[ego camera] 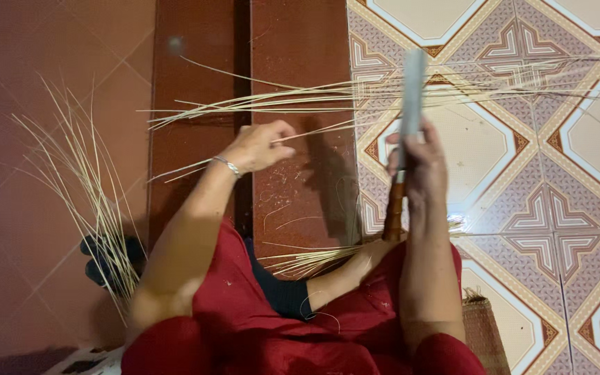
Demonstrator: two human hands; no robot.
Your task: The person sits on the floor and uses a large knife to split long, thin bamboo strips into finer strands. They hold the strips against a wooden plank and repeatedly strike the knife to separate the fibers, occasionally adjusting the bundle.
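My left hand pinches one thin pale reed strip that runs right toward the knife. My right hand grips a large knife with a wooden handle and a grey blade pointing away from me. A bundle of long pale strips lies across the floor beyond both hands, passing under the blade. A silver bracelet sits on my left wrist. My lap is covered in red cloth.
A second sheaf of pale strips fans out at the left on dark red tiles. More strips lie by my knee. Patterned beige tiles cover the right. A woven basket edge shows bottom right.
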